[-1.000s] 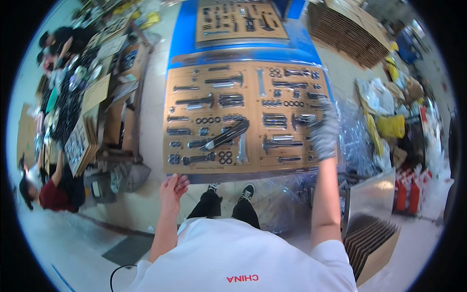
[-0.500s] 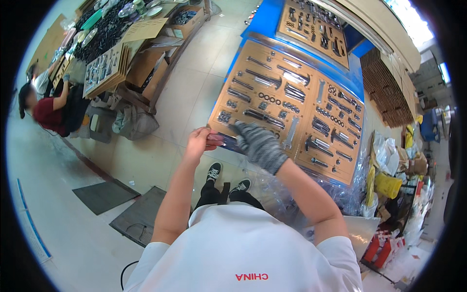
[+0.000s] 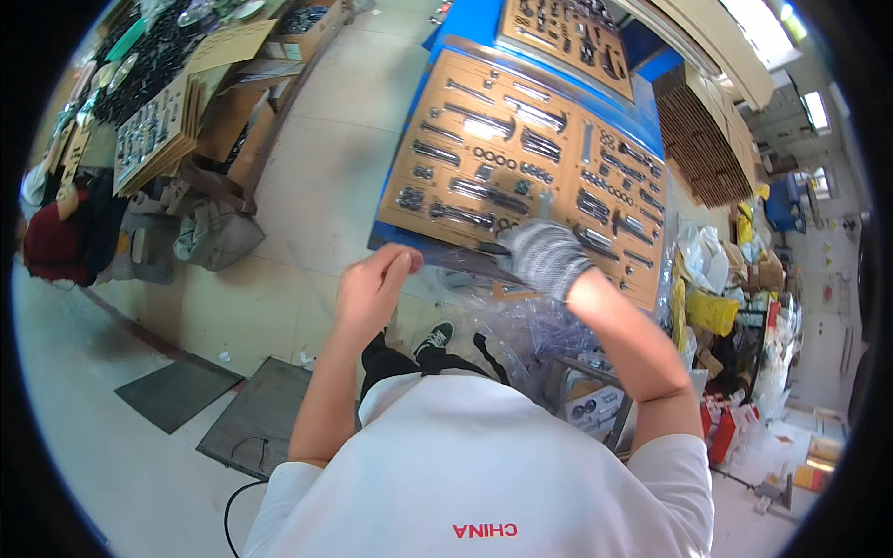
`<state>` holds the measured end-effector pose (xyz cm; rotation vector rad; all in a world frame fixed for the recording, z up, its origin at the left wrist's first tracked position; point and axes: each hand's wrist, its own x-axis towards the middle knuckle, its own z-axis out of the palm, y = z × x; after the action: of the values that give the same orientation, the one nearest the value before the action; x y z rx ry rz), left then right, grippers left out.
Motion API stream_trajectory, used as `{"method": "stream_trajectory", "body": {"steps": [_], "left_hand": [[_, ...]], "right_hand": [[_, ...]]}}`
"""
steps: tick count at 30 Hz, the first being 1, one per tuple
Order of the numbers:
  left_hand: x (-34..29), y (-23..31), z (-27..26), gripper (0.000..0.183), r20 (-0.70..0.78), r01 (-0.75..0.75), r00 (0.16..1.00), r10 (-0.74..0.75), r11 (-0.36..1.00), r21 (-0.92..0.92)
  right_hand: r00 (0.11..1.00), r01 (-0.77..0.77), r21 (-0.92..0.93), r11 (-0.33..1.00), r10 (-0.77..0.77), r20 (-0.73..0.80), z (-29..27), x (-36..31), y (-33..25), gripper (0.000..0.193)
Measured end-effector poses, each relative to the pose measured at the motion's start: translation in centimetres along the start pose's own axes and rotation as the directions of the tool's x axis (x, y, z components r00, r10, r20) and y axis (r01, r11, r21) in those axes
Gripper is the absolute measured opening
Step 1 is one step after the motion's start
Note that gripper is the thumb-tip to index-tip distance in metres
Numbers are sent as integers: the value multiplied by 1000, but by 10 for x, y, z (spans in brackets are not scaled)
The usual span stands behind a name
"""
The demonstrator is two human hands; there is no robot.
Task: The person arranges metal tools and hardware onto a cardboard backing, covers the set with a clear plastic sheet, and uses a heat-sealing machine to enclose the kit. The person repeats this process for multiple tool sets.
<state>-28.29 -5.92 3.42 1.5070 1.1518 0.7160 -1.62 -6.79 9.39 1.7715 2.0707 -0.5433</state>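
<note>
My left hand (image 3: 377, 286), bare, is closed in a pinch at the near left corner of a brown tool board (image 3: 395, 216). Clear plastic film (image 3: 451, 267) runs along the board's near edge and appears to be pinched in those fingers. My right hand (image 3: 551, 256), in a grey striped knit glove, lies over the near middle of the board, its dark fingertips stretched left and partly blurred. Rows of hammers, spanners, sockets and rings lie on the board; a few near ones are hidden under the glove.
A second tool board (image 3: 567, 42) lies beyond on the blue surface (image 3: 581, 91). Stacked brown cardboard (image 3: 702, 139) stands to the right. Crumpled film (image 3: 521, 330) hangs at the near edge. On the left is a loaded bench (image 3: 219, 181) with a person (image 3: 58, 232) beside it.
My right hand has moved right along the near edge, away from my left hand. The whole view has shifted, moving the boards left and up. The left hand remains closed.
</note>
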Motion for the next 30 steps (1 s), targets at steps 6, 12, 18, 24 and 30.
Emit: {"method": "stream_trajectory", "body": {"steps": [6,12,18,24,30], "left_hand": [[-41,59,-12,21,499,-84,830,247,942,-326],[-34,56,-18,24,702,18,497,511,802,-597],[92,-24,-13,65,-221,181,974,-58,785,592],[95,-88,-7,30,-134,223,975,-178,777,589],[214,-38,-38,31,48,79,995,-82,995,61]], "right_hand": [[984,-136,-164,977,152,91,59,-90,130,25],[896,-316,-284,905,383,224,96,-195,241,32],[862,-424,-244,872,471,186,82,-223,255,33],[998,51,264,963,-38,-53,54,-143,208,30],[821,194,404,894,78,-566,23,49,154,29]]}}
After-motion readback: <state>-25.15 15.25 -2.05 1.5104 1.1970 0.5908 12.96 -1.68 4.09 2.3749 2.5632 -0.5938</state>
